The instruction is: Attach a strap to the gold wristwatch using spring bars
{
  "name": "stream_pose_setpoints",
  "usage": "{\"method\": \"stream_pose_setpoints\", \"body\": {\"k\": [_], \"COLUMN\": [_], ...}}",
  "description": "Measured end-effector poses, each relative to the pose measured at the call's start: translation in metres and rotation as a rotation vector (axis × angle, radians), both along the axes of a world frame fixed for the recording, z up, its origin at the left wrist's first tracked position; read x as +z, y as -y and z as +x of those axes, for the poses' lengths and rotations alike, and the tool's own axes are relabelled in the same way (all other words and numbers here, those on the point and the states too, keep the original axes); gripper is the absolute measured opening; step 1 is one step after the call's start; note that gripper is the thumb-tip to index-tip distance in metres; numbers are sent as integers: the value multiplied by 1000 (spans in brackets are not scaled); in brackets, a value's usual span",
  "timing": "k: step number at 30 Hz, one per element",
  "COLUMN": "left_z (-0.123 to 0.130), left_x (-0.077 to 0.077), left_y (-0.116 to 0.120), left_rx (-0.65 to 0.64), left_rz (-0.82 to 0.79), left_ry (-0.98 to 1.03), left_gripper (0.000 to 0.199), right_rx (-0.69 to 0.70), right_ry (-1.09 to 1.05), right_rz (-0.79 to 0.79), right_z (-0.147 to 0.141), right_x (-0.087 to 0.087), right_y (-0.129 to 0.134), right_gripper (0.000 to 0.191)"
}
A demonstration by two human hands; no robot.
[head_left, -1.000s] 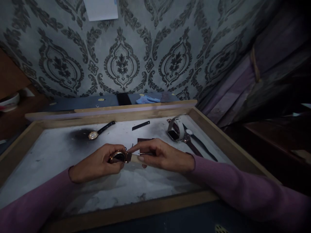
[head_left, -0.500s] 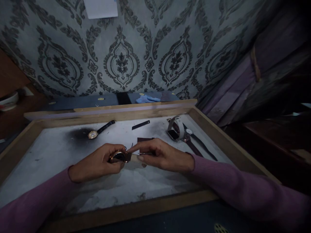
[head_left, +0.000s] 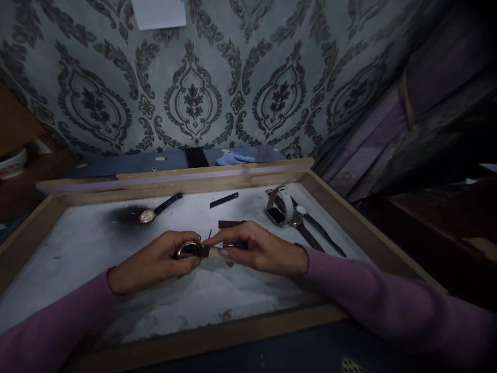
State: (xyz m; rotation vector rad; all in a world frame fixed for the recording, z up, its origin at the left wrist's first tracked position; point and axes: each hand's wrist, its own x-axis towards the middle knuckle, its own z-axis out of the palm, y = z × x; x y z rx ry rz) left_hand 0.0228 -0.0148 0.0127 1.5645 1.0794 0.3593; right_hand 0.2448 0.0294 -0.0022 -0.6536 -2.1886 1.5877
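Above a wooden-framed white tray [head_left: 174,311], the left hand [head_left: 157,260] clasps a round gold-rimmed watch [head_left: 189,249] while the right hand's [head_left: 267,252] fingers pinch its brown-and-tan strap [head_left: 213,255], work seemingly unfinished, attachment unclear.

Left hand [head_left: 157,261] curled, right hand [head_left: 262,249] pointing inward

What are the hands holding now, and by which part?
The left hand grips a gold-rimmed wristwatch by its round case. The right hand is at the strap, seemingly pinching it; its exact grip is too dim to tell.
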Motion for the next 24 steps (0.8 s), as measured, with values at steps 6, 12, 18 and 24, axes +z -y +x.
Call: {"method": "stream_pose_setpoints", "body": {"k": [6, 12, 18, 24], "left_z": [-2, -2, -2, -3], "left_x": [-2, -1, 1, 0], "left_y": [-2, -4, -4, -5], "left_rx": [-3, 4, -5, -1], "left_rz": [-2, -17, 14, 50], "left_ry": [24, 60, 100, 108], "left_gripper": [15, 18, 17, 19], "right_rx": [5, -9, -13, -40], "right_ry": [-1, -6, -69, -54], "right_rz": [3, -21, -74, -51], "right_z": [0, 1, 1, 1], "right_x": [1, 3, 2, 3], "right_y": [0, 0, -1, -2], "right_gripper": [34, 36, 35, 35]}}
